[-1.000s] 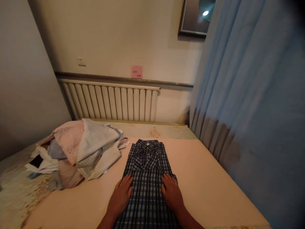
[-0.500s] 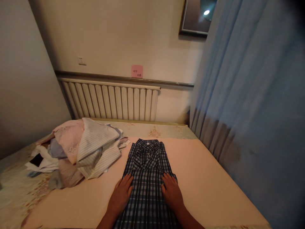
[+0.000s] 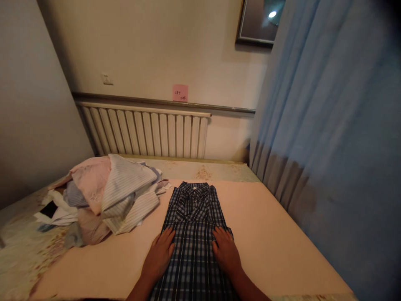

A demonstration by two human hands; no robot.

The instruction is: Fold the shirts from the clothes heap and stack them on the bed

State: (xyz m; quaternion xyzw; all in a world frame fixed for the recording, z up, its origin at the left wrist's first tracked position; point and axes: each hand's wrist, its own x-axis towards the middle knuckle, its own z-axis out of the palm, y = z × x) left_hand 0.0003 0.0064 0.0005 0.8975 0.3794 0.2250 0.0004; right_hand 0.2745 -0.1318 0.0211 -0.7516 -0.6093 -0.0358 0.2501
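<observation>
A dark blue plaid shirt (image 3: 194,246) lies lengthwise in front of me, its collar at the far end and its sides folded in to a narrow strip. On its left edge rests my left hand (image 3: 159,253), palm down with the fingers stretched forward. My right hand (image 3: 226,250) lies flat in the same way on the right edge. Neither hand grips the cloth. Below the hands, the near end of the shirt runs out of view.
A pale pink cloth (image 3: 275,242) lies under the shirt on a flower-patterned cover (image 3: 203,171). At left sits a heap of clothes (image 3: 115,192), striped, pink and white. A blue curtain (image 3: 319,125) hangs close on the right; a radiator (image 3: 150,131) lines the wall behind.
</observation>
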